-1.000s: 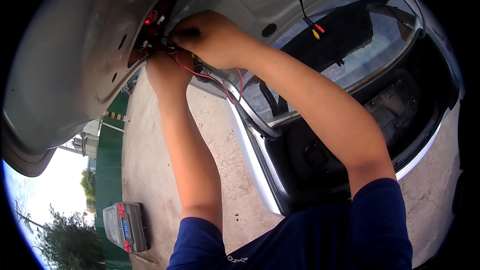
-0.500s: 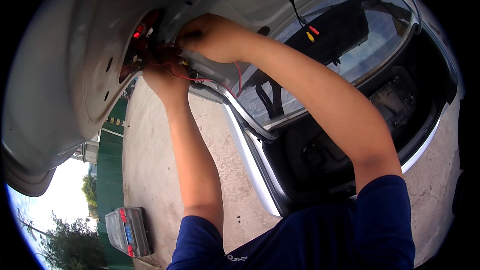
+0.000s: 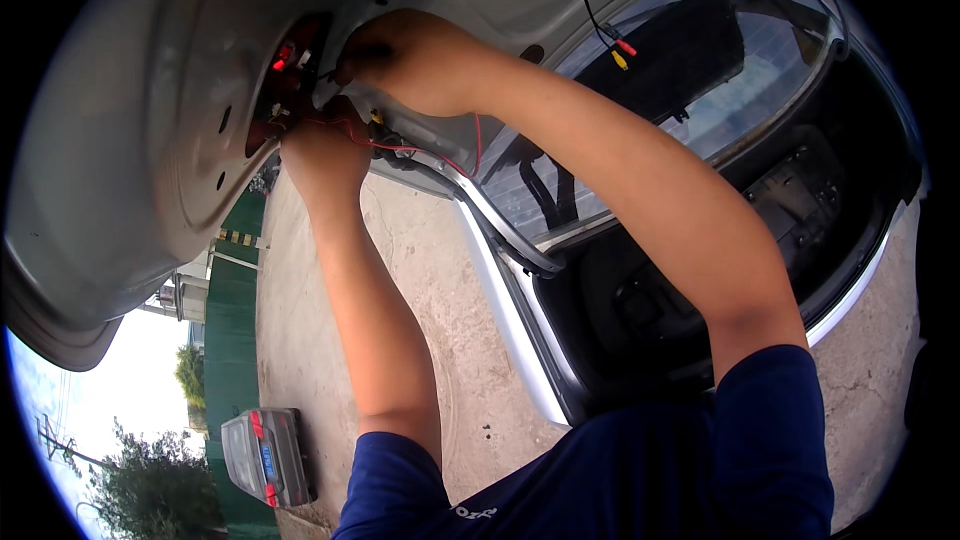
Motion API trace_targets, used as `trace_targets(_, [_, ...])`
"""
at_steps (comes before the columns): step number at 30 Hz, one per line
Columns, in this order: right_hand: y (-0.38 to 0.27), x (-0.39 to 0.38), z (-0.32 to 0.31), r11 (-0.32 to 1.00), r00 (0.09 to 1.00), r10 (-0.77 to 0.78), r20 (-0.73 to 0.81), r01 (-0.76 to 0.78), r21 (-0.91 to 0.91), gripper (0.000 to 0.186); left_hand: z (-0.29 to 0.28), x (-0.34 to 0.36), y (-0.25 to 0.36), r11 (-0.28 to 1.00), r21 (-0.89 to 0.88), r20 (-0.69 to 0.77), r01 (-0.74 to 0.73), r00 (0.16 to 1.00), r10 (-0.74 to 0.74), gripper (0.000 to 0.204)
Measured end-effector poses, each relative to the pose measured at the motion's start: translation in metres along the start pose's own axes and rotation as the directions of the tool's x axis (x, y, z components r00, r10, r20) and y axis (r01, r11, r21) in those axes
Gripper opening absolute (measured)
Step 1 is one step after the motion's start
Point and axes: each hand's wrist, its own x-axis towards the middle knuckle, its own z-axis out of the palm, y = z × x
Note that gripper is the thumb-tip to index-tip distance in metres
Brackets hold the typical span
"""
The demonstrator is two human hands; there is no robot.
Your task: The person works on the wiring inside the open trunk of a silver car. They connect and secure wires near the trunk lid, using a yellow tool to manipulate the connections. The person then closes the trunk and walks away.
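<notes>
Both my hands are raised at the open trunk lid (image 3: 150, 130) of a silver car, beside a dark cutout with a red-lit lamp (image 3: 281, 64) in it. My left hand (image 3: 326, 148) is just below the lamp, its fingers curled in and lost in shadow. A thin red wire (image 3: 430, 154) passes over that hand and loops toward the rear window. Above and to the right is my right hand (image 3: 415, 62), fingers bent together as in a pinch. What either hand grips is too dark to make out.
A black cable with red and yellow plugs (image 3: 622, 53) dangles from the lid near the rear window (image 3: 690, 60). Below it lies the open black trunk (image 3: 640, 340). Farther off are a parked grey car (image 3: 285, 455), a green fence (image 3: 228, 330) and concrete ground (image 3: 480, 360).
My right hand has risen slightly and drawn away from the left, so a strip of lid metal shows between them. The view has shifted a little.
</notes>
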Motion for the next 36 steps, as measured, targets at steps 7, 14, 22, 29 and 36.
trace_targets(7, [-0.005,-0.012,-0.007,0.991,0.988,0.133,0.074,-0.135,0.022,0.028,-0.010,-0.003,0.035,0.726,-0.652,0.154,0.219,0.976,-0.156,0.034])
trace_targets(14, [0.003,-0.016,0.006,0.994,0.993,0.109,0.035,-0.109,-0.009,0.027,-0.011,-0.004,0.047,0.480,-0.835,0.174,0.268,0.957,-0.231,0.046])
trace_targets(22, [-0.015,-0.017,-0.002,1.000,0.999,0.015,0.038,-0.015,-0.003,0.024,-0.018,0.015,0.029,0.794,-0.487,0.338,0.365,0.917,-0.214,0.054])
trace_targets(29, [-0.005,-0.023,-0.013,0.990,0.997,0.048,0.054,-0.041,-0.133,0.027,0.002,0.004,0.029,0.369,-0.856,0.311,0.362,0.931,-0.194,0.028])
trace_targets(36, [-0.002,-0.022,-0.018,0.980,0.991,0.080,0.103,-0.059,-0.189,0.026,0.005,0.004,0.019,0.339,-0.887,0.295,0.313,0.950,-0.104,0.028])
